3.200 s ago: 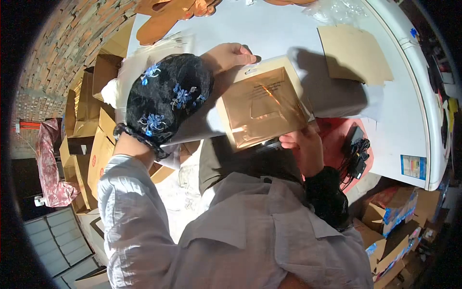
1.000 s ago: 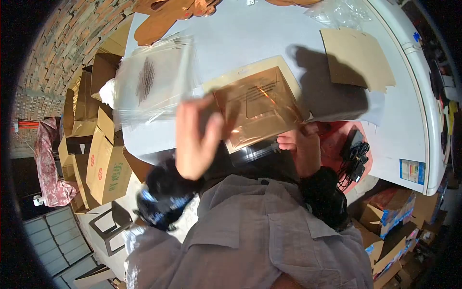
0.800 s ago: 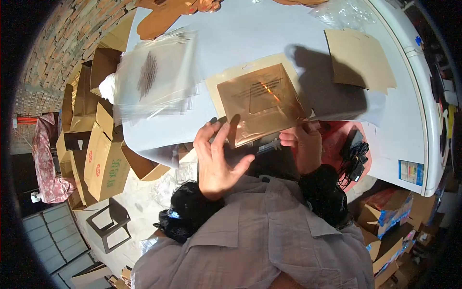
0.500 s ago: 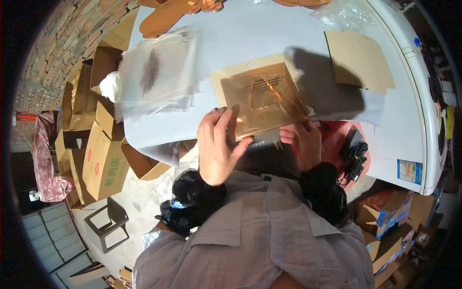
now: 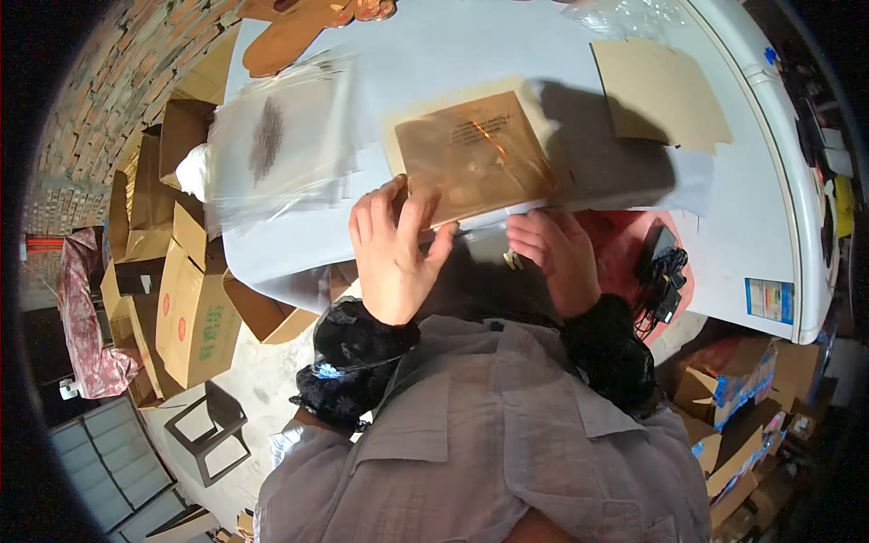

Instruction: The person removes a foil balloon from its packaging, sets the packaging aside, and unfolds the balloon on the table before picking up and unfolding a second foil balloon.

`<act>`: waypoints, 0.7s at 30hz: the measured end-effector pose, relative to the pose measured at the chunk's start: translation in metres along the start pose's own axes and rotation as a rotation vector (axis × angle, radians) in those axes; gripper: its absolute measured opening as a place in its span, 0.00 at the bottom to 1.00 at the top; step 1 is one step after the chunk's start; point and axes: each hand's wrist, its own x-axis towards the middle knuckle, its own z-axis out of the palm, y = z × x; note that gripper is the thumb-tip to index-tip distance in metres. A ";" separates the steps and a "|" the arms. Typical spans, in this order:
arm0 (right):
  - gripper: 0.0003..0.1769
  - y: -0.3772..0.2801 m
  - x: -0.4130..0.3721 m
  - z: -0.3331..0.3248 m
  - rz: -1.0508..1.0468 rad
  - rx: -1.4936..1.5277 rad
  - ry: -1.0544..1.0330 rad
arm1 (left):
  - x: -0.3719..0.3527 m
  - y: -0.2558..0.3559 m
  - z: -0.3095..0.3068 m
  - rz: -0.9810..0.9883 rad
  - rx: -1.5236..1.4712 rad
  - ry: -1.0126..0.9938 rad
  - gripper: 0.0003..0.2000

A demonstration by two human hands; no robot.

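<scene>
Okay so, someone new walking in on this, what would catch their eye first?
Probably the shiny copper-coloured packet at the table's near edge, with the left hand and right hand at its near side. Next, the stack of clear plastic bags to its left, with a dark patch of print, and the red plastic under black cables at right.

On the white table (image 5: 453, 54), there are supported a pile of clear bags (image 5: 312, 127), a shiny brown packet (image 5: 466, 167), beige cardboard sheets (image 5: 647, 81), thin clear plastic (image 5: 625, 18) and a flat brown piece (image 5: 281, 45).
</scene>
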 end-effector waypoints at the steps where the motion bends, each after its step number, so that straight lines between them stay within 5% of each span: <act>1: 0.15 0.001 0.002 -0.004 -0.011 -0.021 -0.012 | 0.003 -0.003 0.002 0.010 0.010 0.002 0.27; 3: 0.14 0.004 0.005 -0.018 -0.034 -0.062 -0.035 | 0.011 -0.005 0.004 -0.023 -0.027 -0.013 0.21; 6: 0.12 -0.006 0.006 -0.030 -0.243 -0.670 0.089 | 0.020 -0.010 0.007 -0.043 -0.021 -0.024 0.20; 9: 0.14 -0.029 0.004 -0.026 -0.765 -1.092 0.190 | 0.028 -0.013 0.008 -0.004 -0.017 -0.019 0.19; 12: 0.20 -0.057 0.035 -0.016 -1.248 -1.425 0.006 | 0.034 -0.016 0.010 -0.007 -0.145 -0.091 0.20; 15: 0.23 -0.065 0.058 -0.009 -1.294 -1.416 -0.233 | 0.035 -0.016 0.012 -0.071 -0.255 -0.142 0.23; 18: 0.21 -0.073 0.061 -0.007 -1.083 -1.355 -0.352 | 0.034 -0.015 0.011 -0.055 -0.258 -0.106 0.25; 21: 0.19 -0.080 0.062 -0.007 -1.119 -1.442 -0.374 | 0.033 -0.015 0.011 -0.012 -0.222 -0.046 0.27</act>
